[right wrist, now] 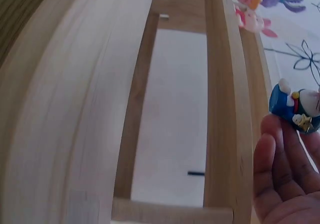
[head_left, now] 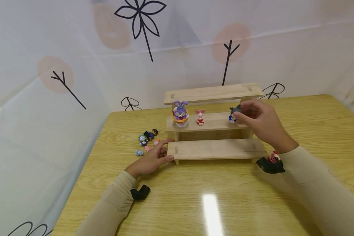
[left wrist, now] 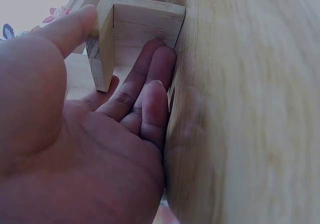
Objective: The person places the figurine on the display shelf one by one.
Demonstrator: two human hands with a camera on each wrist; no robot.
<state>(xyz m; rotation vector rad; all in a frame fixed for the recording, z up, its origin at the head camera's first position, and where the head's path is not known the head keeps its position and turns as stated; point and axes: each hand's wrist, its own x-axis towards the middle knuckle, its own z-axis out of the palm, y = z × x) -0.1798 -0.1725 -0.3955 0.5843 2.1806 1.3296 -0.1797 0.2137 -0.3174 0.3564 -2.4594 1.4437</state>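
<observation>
My right hand (head_left: 264, 123) pinches a small toy figurine (head_left: 234, 114) with a dark head and a blue and white body. It hangs over the right part of the middle board of a wooden stepped shelf (head_left: 216, 149); in the right wrist view the figurine (right wrist: 295, 107) shows a red collar. My left hand (head_left: 150, 159) grips the left end of the lowest board, thumb at the front edge and fingers behind. On the middle board stand a purple rabbit figurine (head_left: 180, 113) and a pink piglet figurine (head_left: 200, 118) in red.
Several small figurines (head_left: 143, 140) lie on the wooden table (head_left: 171, 200) left of the shelf. A red figurine (head_left: 274, 157) is partly hidden by the right sleeve. A patterned cloth (head_left: 177, 59) hangs behind the table and on the left.
</observation>
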